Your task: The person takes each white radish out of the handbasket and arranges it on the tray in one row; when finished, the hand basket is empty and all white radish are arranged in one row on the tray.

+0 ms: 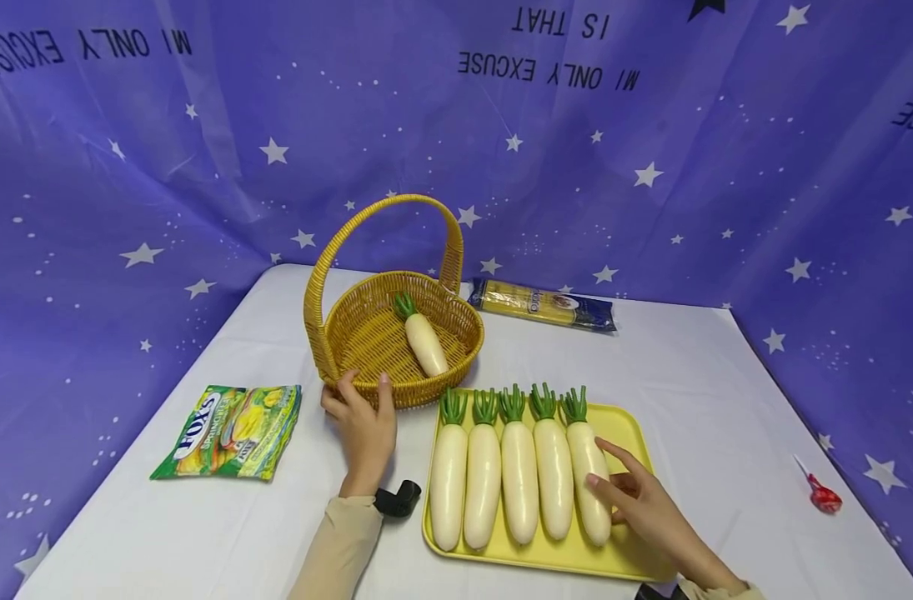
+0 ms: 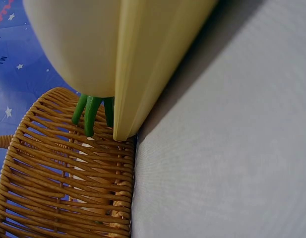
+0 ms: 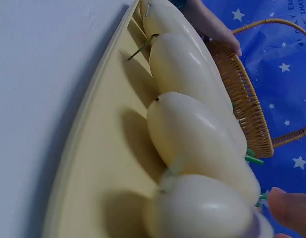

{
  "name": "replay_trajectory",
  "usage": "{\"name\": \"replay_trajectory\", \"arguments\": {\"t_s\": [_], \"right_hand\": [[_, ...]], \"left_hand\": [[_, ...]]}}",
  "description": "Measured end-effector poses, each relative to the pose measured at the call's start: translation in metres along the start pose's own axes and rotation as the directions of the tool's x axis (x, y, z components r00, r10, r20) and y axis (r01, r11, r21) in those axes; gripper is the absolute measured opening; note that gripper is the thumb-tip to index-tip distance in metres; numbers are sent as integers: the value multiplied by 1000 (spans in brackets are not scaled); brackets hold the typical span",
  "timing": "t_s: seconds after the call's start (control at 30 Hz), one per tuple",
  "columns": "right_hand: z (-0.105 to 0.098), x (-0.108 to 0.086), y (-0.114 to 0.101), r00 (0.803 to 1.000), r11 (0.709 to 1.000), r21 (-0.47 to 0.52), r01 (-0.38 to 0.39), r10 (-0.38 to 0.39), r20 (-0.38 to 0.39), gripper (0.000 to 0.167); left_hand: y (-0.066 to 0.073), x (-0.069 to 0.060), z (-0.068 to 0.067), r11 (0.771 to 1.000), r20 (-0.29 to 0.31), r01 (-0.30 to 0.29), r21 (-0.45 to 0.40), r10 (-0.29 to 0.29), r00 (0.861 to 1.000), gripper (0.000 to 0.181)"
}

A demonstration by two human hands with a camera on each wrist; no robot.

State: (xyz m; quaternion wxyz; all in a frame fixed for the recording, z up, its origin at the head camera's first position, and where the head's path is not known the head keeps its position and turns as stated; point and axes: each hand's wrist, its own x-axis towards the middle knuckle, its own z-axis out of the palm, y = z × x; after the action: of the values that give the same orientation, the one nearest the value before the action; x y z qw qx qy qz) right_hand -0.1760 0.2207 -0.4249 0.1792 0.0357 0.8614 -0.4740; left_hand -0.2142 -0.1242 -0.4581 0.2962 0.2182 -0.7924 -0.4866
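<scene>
Several white radishes with green tops lie side by side on a yellow tray (image 1: 636, 429). My right hand (image 1: 647, 504) is at the rightmost radish (image 1: 589, 467), thumb and index finger spread over its right side; whether they touch it is unclear. In the right wrist view a fingertip (image 3: 291, 208) shows at the lower right, by the nearest radish (image 3: 202, 208). A brown wicker basket (image 1: 336, 333) with a tall handle stands behind the tray, one radish (image 1: 426, 343) inside. Against the basket's front rim rest the spread fingers of my left hand (image 1: 368, 433).
Left of the basket lies a green FOX'S candy bag (image 1: 234, 433). A pasta packet (image 1: 542, 306) lies behind the tray near the back edge. On the far right is a red-wrapped lollipop (image 1: 824, 496). A blue starry cloth (image 1: 576, 192) hangs around the white table (image 1: 689, 358).
</scene>
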Motion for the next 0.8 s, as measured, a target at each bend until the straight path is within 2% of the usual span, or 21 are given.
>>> {"name": "replay_trajectory", "arguments": {"t_s": [0.2,0.37,0.5,0.67,0.8], "right_hand": [[-1,-2,-4,997,992,-105,74,-76,-15,56],[-5,0,-8,985,969,-195,149,-162,-54,51],[-5,5,-11,976,960,-217,176,-199,-88,49],[-3,13,-19,954,947,-229,227,-263,-142,47],[0,21,-30,918,920,-251,301,-351,-184,44]], "left_hand": [[1,0,-1,1000,-5,-3,5,3,1000,52],[1,0,-1,1000,1,4,5,-4,1000,52],[1,-1,-1,1000,1,5,5,-5,1000,52],[0,-1,0,1000,0,-2,11,2,1000,53],[0,0,1,1000,-11,-8,10,8,1000,52]]}}
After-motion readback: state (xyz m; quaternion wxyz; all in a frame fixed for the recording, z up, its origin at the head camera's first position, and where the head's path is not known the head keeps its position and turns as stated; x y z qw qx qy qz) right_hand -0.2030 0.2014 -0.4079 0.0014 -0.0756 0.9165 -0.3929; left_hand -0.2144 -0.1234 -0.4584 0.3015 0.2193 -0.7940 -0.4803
